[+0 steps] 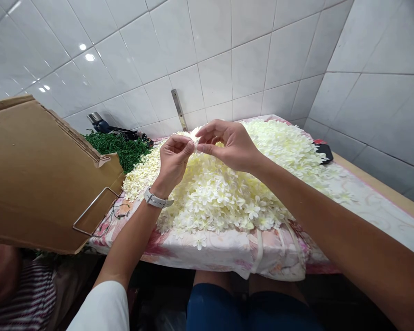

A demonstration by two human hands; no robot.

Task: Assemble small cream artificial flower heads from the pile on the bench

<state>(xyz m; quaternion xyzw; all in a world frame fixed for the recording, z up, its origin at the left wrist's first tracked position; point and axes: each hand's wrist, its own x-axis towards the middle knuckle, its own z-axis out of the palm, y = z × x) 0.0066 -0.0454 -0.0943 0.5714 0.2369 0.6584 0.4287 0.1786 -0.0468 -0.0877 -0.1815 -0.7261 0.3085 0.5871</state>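
Note:
A small white artificial flower [194,136] is pinched at the fingertips of my left hand [174,161], which wears a pale wristwatch. My right hand [232,146] meets it from the right, thumb and fingers closed in around the same flower; the fingers partly hide it. Beneath both hands spreads a large heap of loose cream-white artificial flowers [221,197]. Smaller yellowish blossoms [138,180] lie at the left side of the heap.
At the left stands a cardboard box [37,170], with a bent metal wire frame [89,214] by it. Green artificial stems [117,149] and a dark tool [100,123] lie behind. A dark phone-like object [324,153] rests at right on the floral tablecloth [207,259]. Another person's arm [2,273] shows lower left.

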